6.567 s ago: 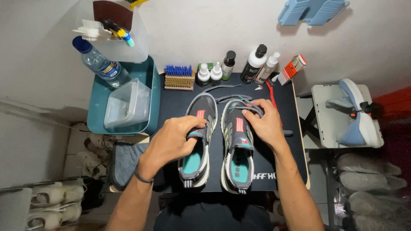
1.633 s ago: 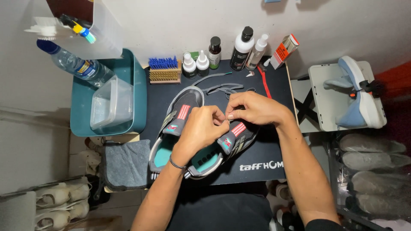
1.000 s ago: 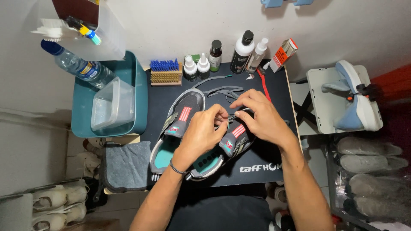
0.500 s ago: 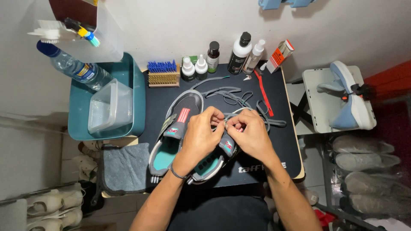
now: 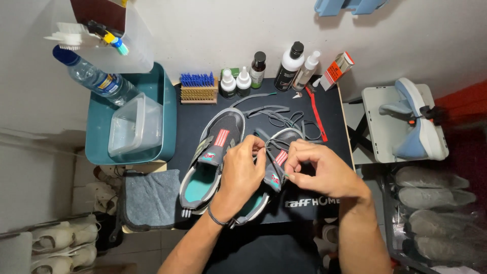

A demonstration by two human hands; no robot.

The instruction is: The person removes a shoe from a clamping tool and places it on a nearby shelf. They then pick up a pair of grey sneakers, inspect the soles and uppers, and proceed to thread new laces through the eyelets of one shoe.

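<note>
Two grey sneakers with teal insoles lie on a black mat (image 5: 324, 122). The left sneaker (image 5: 210, 157) rests untouched beside my hands. My left hand (image 5: 243, 175) grips the right sneaker (image 5: 276, 162) around its tongue and upper. My right hand (image 5: 317, 172) pinches a grey lace at that shoe's eyelets, with its fingers closed. Loose grey laces (image 5: 284, 119) trail across the mat behind the shoes. A red lace (image 5: 317, 114) lies stretched along the mat's right side.
A teal tub (image 5: 167, 101) at left holds a clear plastic container (image 5: 134, 127) and a water bottle (image 5: 96, 78). A blue-bristled brush (image 5: 199, 89) and several bottles (image 5: 289, 66) line the back. A grey cloth (image 5: 149, 198) lies at front left. Shoes (image 5: 431, 198) sit at right.
Both hands stayed on the right sneaker, shifting slightly toward me and working the lace at its eyelets. More loose lace now lies behind the shoes. The left sneaker has not moved.
</note>
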